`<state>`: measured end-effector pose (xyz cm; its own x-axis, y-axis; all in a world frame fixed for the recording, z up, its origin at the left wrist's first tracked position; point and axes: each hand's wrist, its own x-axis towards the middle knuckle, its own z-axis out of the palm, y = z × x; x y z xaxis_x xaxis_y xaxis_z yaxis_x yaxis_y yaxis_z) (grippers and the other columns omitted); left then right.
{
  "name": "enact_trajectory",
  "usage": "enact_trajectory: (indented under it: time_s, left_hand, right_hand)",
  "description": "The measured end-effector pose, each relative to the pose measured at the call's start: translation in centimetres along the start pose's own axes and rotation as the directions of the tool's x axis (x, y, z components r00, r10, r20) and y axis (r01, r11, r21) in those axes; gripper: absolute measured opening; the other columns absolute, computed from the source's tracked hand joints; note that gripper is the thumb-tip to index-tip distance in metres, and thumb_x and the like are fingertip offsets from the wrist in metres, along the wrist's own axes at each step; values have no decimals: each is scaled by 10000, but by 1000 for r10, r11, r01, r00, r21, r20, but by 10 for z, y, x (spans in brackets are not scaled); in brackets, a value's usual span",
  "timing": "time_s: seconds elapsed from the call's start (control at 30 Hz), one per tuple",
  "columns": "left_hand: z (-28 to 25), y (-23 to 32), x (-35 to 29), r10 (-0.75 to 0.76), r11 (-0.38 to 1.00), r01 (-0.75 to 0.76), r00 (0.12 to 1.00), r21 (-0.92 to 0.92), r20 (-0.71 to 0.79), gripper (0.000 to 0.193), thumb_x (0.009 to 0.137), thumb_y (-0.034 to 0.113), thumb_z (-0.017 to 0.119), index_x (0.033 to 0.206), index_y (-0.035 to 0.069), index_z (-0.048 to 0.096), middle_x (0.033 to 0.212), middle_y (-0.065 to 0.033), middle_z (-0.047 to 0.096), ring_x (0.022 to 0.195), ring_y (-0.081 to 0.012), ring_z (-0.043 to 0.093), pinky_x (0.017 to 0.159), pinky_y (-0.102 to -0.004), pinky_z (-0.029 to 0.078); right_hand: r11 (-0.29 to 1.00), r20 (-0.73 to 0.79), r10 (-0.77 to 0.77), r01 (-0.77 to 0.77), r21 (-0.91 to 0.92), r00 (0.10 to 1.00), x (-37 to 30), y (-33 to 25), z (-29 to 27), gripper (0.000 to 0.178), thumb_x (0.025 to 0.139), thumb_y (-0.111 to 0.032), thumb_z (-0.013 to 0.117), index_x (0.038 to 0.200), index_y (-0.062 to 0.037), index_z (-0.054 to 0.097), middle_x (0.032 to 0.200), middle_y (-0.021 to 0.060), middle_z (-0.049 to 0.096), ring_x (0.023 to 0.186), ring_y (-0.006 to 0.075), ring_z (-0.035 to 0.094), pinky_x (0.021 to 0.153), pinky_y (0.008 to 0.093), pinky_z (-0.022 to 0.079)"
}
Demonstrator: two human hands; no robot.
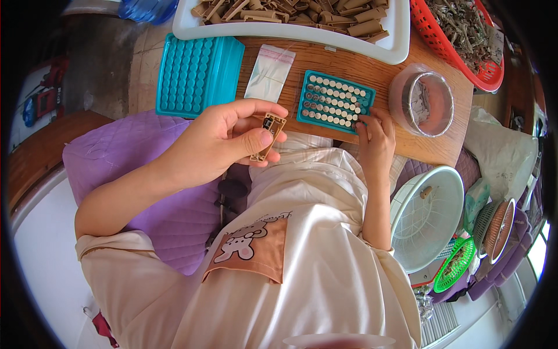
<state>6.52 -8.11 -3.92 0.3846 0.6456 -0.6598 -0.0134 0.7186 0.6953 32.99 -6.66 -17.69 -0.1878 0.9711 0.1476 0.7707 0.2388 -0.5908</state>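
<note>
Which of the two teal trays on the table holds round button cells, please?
The smaller teal tray under the right hand holds them; the larger stacked tray on the left shows only bare dimples.

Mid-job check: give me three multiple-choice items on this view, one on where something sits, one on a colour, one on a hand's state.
1. Where is the stack of empty teal trays?
A. on the table's left end, left of the clear plastic bag
B. inside the red basket
C. on the white fan

2. What colour is the basket at the table's far right corner?
A. blue
B. red
C. yellow

3. What is the left hand doing?
A. resting flat on the table
B. reaching into the white bin
C. pinching a small tan plastic part, raised off the table

Answers:
1 A: the stack lies beside the clear plastic bag, at the wooden table's left edge.
2 B: its mesh rim is red.
3 C: thumb and fingers close on the tan part, while the right hand touches the filled teal tray.
</note>
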Motion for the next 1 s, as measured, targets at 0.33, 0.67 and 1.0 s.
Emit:
enact_trajectory:
  time_s: [0.33,0.67,1.0]
  left_hand:
    - [6,3,-2,3,999,-4,999,-43,-37,346,862,104,490,1183,6,407,980,-97,548,810,-124,568,719,-244,491]
    - [10,-8,-5,98,995,-98,995,12,-11,383,848,145,515,1185,-4,407,924,-63,562,792,-115,571,681,-227,484]
    - [12,-9,-5,15,999,-16,1000,-28,-27,300,879,116,451,1148,-15,441,892,-45,569,770,-54,536,662,-201,472]
  right_hand:
    - [949,-208,155,-87,302,966,1,-29,-3,111,680,12,621,777,-18,576,942,118,518,850,242,535,712,317,447]
    - [707,-310,-198,354,612,930,1,-127,7,185,646,78,635,798,6,557,948,126,496,878,239,535,733,313,449]
    - [706,-187,-203,276,652,961,3,-124,6,224,606,73,632,803,-21,585,861,91,550,781,227,549,638,299,447]
